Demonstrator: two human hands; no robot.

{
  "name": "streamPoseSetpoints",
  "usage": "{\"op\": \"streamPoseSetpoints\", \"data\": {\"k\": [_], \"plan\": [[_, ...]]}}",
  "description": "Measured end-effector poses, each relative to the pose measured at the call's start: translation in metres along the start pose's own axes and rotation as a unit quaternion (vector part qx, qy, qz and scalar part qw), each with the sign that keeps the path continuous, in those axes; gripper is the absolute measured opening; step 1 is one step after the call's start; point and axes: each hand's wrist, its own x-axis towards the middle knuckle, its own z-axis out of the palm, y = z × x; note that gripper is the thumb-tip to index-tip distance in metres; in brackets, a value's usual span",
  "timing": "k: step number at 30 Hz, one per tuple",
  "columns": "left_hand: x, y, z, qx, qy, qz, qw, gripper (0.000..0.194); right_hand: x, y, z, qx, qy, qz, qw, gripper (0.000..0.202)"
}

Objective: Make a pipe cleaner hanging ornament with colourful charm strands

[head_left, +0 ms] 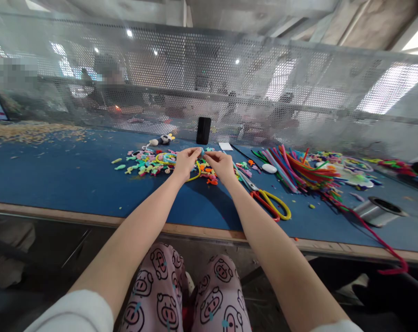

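Observation:
Both of my hands meet over a pile of small coloured twisted pieces (145,162) on the blue table. My left hand (187,161) pinches a small light-blue piece (201,151) between its fingertips. The fingertips of my right hand (222,164) close on the other side of the same piece. A yellow fuzzy strand (195,176) curves down beside my left hand. Scissors (260,192) with red and yellow handles lie to the right of my right hand.
A black phone (203,130) stands behind the pile, before a perforated metal screen (181,69). Bundled coloured pipe cleaners (292,168), a white oval object (269,168) and a metal wire spool (378,211) lie rightward. Pale scraps (32,132) cover the far left.

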Motion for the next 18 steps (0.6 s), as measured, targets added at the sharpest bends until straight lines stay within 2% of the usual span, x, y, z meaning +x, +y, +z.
{"op": "streamPoseSetpoints", "data": {"k": [8, 12, 18], "plan": [[0.000, -0.005, 0.003, -0.020, 0.014, -0.029, 0.999, 0.020, -0.003, 0.005, 0.003, -0.112, -0.018, -0.099, 0.989, 0.020], [0.001, -0.007, 0.004, -0.033, 0.029, -0.033, 0.998, 0.019, -0.002, 0.005, 0.005, -0.074, -0.027, -0.082, 0.994, 0.020], [0.005, -0.013, 0.004, -0.065, 0.019, -0.018, 0.998, 0.025, -0.003, 0.005, 0.007, -0.041, -0.026, -0.050, 0.998, 0.020]]}}
